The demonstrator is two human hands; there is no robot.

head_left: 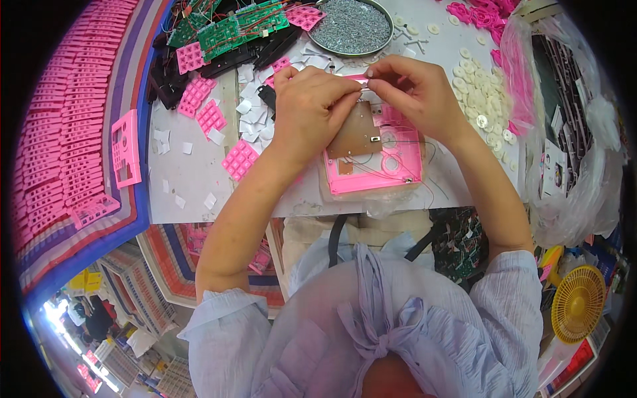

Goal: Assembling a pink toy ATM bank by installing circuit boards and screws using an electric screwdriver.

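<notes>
In front of me on the worktable lies a pink plastic housing [371, 182], its inside facing up. A brown circuit board [352, 129] sits over it at a slant, with thin wires running from it. My left hand [308, 109] is closed over the board's far left part, thumb and forefinger pinched together. Close beside its fingertips, my right hand [424, 96] also pinches at the housing's far edge. Whatever is between the fingertips is too small and covered to name.
A round tray of screws [352, 26] stands beyond my hands. Green circuit boards [242, 30] and pink keypads [240, 159] lie to the left, among white paper pieces [252, 109]. White discs [472, 93] spread at right. Stacked pink housings [66, 113] fill the far left.
</notes>
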